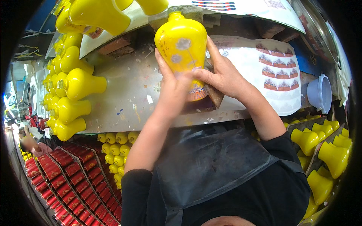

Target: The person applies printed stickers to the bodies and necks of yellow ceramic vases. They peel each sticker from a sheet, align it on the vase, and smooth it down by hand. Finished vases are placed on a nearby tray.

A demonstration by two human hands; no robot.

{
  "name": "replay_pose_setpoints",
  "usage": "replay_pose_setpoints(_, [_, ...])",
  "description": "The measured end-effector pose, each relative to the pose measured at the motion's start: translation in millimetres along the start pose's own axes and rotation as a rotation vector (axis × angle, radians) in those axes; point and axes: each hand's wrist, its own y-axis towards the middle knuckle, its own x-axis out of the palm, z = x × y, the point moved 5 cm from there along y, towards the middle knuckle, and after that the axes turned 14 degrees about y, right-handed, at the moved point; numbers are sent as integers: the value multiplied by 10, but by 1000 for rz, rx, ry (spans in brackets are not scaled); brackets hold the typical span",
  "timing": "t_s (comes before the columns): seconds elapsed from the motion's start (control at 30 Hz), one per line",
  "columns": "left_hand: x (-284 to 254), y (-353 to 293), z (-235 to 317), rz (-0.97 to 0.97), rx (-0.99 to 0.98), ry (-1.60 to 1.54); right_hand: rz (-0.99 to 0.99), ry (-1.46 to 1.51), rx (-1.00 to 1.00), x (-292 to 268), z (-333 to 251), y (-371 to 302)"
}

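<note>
A glossy yellow bottle point(180, 32) with a narrow neck lies tilted away from me above the metal worktable, its neck resting on a grey block point(158, 20). It bears pale flower prints, dark lettering and a patterned band round its foot. My left hand point(171, 81) grips its left side, fingers along the body and partly blurred near the foot. Around the right side curls my right hand point(223, 73), with its thumb pressed on the front near the lower body. Some of the right fingers are hidden behind the bottle.
Yellow bottles point(85, 83) lie stacked at the left, with more at the lower right point(304, 141). A printed decal sheet point(243, 64) lies right of my hand, near a pale bucket point(319, 94). Red cylinders point(71, 177) fill racks at lower left; a person sits beyond them.
</note>
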Motion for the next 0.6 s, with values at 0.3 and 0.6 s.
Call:
replay_pose_setpoints(0.3, [7,1,12,53,33,-4,70,173,31,-123,-69,-21])
replay_pose_setpoints(0.6, [12,10,16,61,-27,94,211,-10,-33,-166,-250,150])
